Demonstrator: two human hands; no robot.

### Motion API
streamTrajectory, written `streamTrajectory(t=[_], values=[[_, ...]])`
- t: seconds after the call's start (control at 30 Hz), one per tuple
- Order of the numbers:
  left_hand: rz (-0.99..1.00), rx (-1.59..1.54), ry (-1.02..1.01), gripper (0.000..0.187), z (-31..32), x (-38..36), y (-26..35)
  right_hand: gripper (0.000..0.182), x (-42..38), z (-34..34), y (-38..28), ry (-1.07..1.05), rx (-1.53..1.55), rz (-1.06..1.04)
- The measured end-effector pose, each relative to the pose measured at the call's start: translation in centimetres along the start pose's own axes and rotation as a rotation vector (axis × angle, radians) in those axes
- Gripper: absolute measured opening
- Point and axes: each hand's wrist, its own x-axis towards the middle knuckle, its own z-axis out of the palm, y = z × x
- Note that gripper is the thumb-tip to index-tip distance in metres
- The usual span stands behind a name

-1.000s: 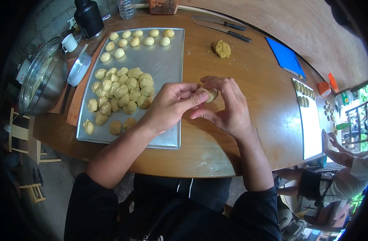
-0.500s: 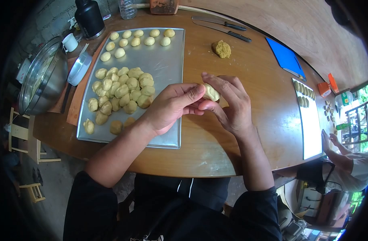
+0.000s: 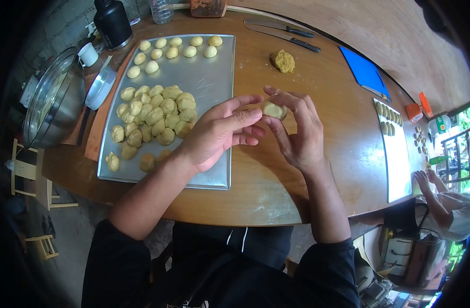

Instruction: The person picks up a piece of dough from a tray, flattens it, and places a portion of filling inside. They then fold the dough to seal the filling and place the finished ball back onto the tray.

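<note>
A small pale dough ball [image 3: 274, 110] is pinched between the thumb and fingers of my right hand [image 3: 302, 128], raised over the table. My left hand [image 3: 222, 131] is beside it, fingers spread, with its thumb tip right at the dough's edge. Below my left forearm lies a metal tray [image 3: 204, 77]. Clustered on that tray are several rough dough lumps [image 3: 155, 115], and toward its far end sit smoother round balls [image 3: 172, 52] in rows. A crumbly yellow-brown mass of filling [image 3: 283, 61] rests on the table beyond my hands.
Two knives [image 3: 291, 36] lie at the far edge, near a blue board [image 3: 365, 71]. On the left stand a steel bowl [image 3: 55, 102], a small pan [image 3: 100, 88], a white mug [image 3: 88, 54] and a black flask [image 3: 113, 24]. Another person [image 3: 445, 208] sits by a second tray [image 3: 397, 169].
The dough ball has turned in my right fingers, showing a flatter face. My left fingers have spread and eased away from it. At the right, the other person's hands have drawn back from the tray.
</note>
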Motion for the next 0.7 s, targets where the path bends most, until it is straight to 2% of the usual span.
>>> streamTrajectory(t=[0.07, 0.13, 0.17, 0.33, 0.4, 0.47, 0.53, 0.7], values=[[-0.033, -0.027, -0.009, 0.035, -0.4, 0.2, 0.0, 0.042, 0.3, -0.4, -0.3, -0.032, -0.035, -0.041], [-0.039, -0.062, -0.135, 0.038, -1.0, 0.5, -0.5, 0.043, 0.5, -0.4, -0.5, -0.063, -0.064, -0.087], [-0.039, -0.062, -0.136, 0.038, -1.1, 0.4, -0.5, 0.045, 0.5, -0.3, -0.4, -0.07, -0.039, -0.079], [0.087, 0.079, 0.033, 0.039, -0.3, 0.0, -0.1, 0.049, 0.2, -0.2, -1.1, -0.046, 0.115, 0.044], [0.103, 0.033, 0.015, 0.041, -0.5, 0.1, -0.6, 0.05, 0.2, -0.3, -0.5, -0.076, -0.038, -0.032], [0.121, -0.011, -0.011, 0.044, -0.5, 0.3, -0.9, 0.049, 0.4, -0.5, -0.5, -0.056, -0.042, -0.043], [0.225, -0.129, -0.091, 0.047, -0.5, 0.2, -1.1, 0.048, 0.3, -0.5, -0.5, -0.038, -0.043, -0.055], [0.118, 0.014, -0.012, 0.046, 0.3, 0.2, -0.7, 0.054, 0.1, -0.3, -0.3, 0.006, -0.004, -0.121]])
